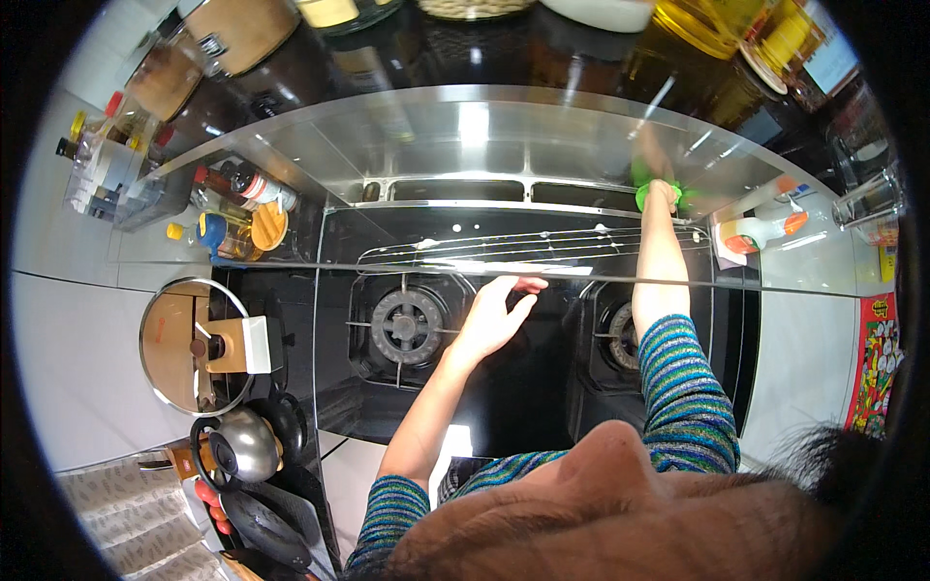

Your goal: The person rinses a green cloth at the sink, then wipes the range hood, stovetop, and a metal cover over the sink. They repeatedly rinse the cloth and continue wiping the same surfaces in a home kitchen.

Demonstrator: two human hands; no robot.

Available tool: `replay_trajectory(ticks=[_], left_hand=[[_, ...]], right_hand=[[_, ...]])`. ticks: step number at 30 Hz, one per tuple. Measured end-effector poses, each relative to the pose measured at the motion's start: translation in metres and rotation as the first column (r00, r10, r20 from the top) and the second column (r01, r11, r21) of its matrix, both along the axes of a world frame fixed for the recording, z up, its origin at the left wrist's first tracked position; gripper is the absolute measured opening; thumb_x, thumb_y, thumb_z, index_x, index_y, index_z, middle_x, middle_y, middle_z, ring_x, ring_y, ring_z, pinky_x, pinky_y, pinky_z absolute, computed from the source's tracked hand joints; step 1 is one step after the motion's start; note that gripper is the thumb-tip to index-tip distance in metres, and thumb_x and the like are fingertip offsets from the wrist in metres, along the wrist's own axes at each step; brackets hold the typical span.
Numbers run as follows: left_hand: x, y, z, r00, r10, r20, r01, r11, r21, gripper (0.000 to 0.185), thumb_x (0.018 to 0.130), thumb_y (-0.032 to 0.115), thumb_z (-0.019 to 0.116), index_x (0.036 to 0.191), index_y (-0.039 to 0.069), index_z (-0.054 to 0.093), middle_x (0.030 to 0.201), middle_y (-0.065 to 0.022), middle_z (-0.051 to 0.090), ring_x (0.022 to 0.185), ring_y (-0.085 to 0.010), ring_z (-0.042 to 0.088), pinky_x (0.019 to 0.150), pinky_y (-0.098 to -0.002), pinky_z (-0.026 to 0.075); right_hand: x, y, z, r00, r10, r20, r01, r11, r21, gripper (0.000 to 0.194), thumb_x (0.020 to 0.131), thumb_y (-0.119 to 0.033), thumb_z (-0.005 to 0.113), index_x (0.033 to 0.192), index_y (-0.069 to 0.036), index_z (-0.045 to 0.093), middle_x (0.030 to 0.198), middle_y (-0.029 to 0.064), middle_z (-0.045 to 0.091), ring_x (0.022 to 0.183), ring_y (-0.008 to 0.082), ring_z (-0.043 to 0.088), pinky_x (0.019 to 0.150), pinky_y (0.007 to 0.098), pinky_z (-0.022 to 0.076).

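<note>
My right hand (660, 194) is stretched out to the back right of the stove and grips a bright green cleaning cloth (644, 197). The cloth lies close to the stainless steel back panel (436, 149), which mirrors it; whether it presses on the panel I cannot tell. My left hand (501, 311) hovers over the black gas cooktop (523, 378) with loosely curled fingers and nothing in them. To its left is a round burner (407, 327). Another burner (623, 335) is partly covered by my right forearm. A long wire rack (538, 250) runs along the cooktop's back.
A shelf edge (508, 272) crosses above the cooktop. Oil and sauce bottles (254, 190) stand at left, above a glass lid (171, 348), a steel pot (251, 443) and a black pan (265, 530). A spray bottle (763, 231) stands right. Jars (240, 33) line the top.
</note>
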State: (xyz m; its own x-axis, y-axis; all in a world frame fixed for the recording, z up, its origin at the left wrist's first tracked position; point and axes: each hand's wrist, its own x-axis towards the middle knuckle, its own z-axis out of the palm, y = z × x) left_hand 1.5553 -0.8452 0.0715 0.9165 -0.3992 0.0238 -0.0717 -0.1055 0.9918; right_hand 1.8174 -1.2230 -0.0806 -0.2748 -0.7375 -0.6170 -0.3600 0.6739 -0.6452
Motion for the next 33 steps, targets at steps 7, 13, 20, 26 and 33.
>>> replay_trajectory(ticks=[7,13,20,26,33], left_hand=[[-0.01,0.026,0.002,0.995,0.08,-0.052,-0.081,0.997,-0.021,0.034,0.082,0.001,0.055,0.116,0.003,0.052,0.098,-0.0095,0.065,0.091,-0.0161,0.061,0.086,-0.0304,0.047],[-0.013,0.044,0.009,0.995,0.1,-0.019,-0.099,0.994,0.04,0.032,0.082,0.001,0.055,0.115,0.003,0.053,0.097,-0.0088,0.065,0.092,-0.0152,0.061,0.086,-0.0301,0.046],[-0.021,0.04,-0.006,0.995,0.048,-0.087,-0.051,0.998,-0.04,0.031,0.082,-0.001,0.055,0.113,0.003,0.055,0.1,-0.0091,0.065,0.096,-0.0163,0.061,0.089,-0.0298,0.046],[-0.032,0.062,-0.005,0.991,0.082,-0.102,-0.084,0.996,-0.018,0.03,0.081,-0.003,0.055,0.111,0.002,0.056,0.1,-0.0089,0.065,0.096,-0.0164,0.061,0.088,-0.0292,0.047],[-0.038,0.089,0.004,0.986,0.144,-0.082,-0.15,0.986,-0.072,0.029,0.082,-0.002,0.055,0.11,0.004,0.057,0.1,-0.0079,0.065,0.095,-0.0162,0.062,0.083,-0.0286,0.048]], right_hand=[[0.025,0.205,-0.05,0.894,0.442,-0.068,-0.446,0.894,-0.05,0.043,0.093,-0.022,0.042,0.132,-0.01,0.031,0.117,0.0182,0.055,0.107,0.0325,0.056,0.096,0.0467,0.0428],[0.015,0.18,-0.064,0.811,0.363,0.458,-0.376,0.924,-0.066,0.049,0.077,-0.01,0.065,0.12,-0.003,0.044,0.106,0.0103,0.058,0.083,0.0202,0.057,0.073,0.034,0.0512],[-0.037,0.06,0.0,0.873,0.474,0.111,-0.43,0.857,-0.283,0.031,0.081,-0.013,0.06,0.111,-0.015,0.051,0.112,0.0177,0.052,0.091,0.0306,0.061,0.072,0.0422,0.0543],[0.008,0.148,-0.055,0.724,0.685,0.084,-0.676,0.729,-0.109,0.021,0.084,-0.013,0.058,0.104,-0.007,0.055,0.101,0.0127,0.062,0.084,0.0269,0.064,0.072,0.037,0.055],[-0.044,0.263,0.024,-0.284,0.843,-0.457,-0.555,-0.533,-0.638,0.043,0.077,0.009,0.038,0.107,-0.008,0.063,0.098,0.0176,0.061,0.093,0.0304,0.06,0.083,0.0374,0.0479]])
